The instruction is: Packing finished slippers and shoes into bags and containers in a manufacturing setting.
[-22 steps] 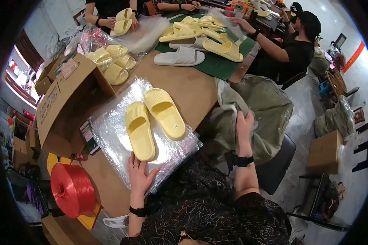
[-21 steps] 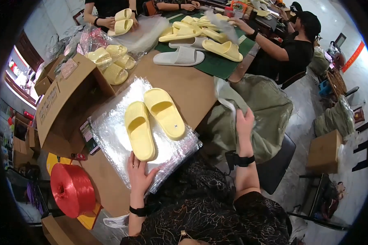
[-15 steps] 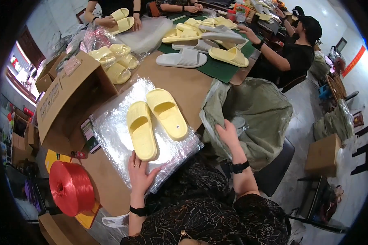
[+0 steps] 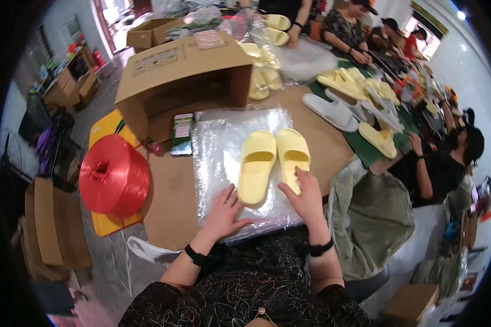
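Two pale yellow slide sandals, a left one (image 4: 256, 166) and a right one (image 4: 293, 155), lie side by side on a stack of clear plastic bags (image 4: 223, 147) on the brown table. My left hand (image 4: 223, 210) rests flat on the plastic beside the left sandal's heel, fingers spread. My right hand (image 4: 306, 196) touches the heel end of the right sandal, fingers apart and holding nothing.
An open cardboard box (image 4: 180, 76) lies on its side behind the plastic, with a phone (image 4: 182, 133) beside it. A red twine spool (image 4: 113, 175) stands at the left. More yellow and white sandals (image 4: 343, 98) lie farther back, where other people work. An olive sack (image 4: 379, 218) hangs at right.
My right hand has come from the olive sack at the right onto the heel of the right sandal. My head has turned, so the table now appears rotated. The left hand stayed on the plastic.
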`<action>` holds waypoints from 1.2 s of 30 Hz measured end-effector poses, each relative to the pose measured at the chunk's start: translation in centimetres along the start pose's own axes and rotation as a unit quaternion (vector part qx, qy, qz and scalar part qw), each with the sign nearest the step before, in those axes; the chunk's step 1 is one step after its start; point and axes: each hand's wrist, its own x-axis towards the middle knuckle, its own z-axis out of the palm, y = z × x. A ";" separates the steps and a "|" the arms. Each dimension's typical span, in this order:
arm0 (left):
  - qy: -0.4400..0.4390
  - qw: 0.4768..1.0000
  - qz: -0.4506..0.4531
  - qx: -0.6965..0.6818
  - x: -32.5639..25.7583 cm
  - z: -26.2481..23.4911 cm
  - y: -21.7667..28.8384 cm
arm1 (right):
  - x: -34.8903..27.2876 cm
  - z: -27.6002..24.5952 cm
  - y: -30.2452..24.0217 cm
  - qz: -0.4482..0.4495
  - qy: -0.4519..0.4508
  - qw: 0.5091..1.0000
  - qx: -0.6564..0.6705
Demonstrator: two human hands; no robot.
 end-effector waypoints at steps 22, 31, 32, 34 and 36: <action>-0.056 0.998 -0.033 0.011 3.9 1.9 1.4 | -2.3 -1.3 4.0 0.075 0.194 0.958 0.198; -0.006 0.996 -0.079 -0.027 5.6 2.8 2.4 | -9.8 -3.4 4.1 0.040 0.101 0.967 0.229; -0.008 0.996 -0.079 -0.027 5.9 2.7 2.4 | -10.3 -3.5 3.4 0.052 0.084 0.955 0.279; 0.043 0.992 -0.082 -0.082 6.4 2.2 2.3 | -9.9 -4.1 0.9 -0.014 0.047 0.974 0.219; 0.043 0.986 -0.089 -0.138 7.0 1.0 2.3 | -10.3 -3.9 0.7 -0.088 -0.033 0.986 0.140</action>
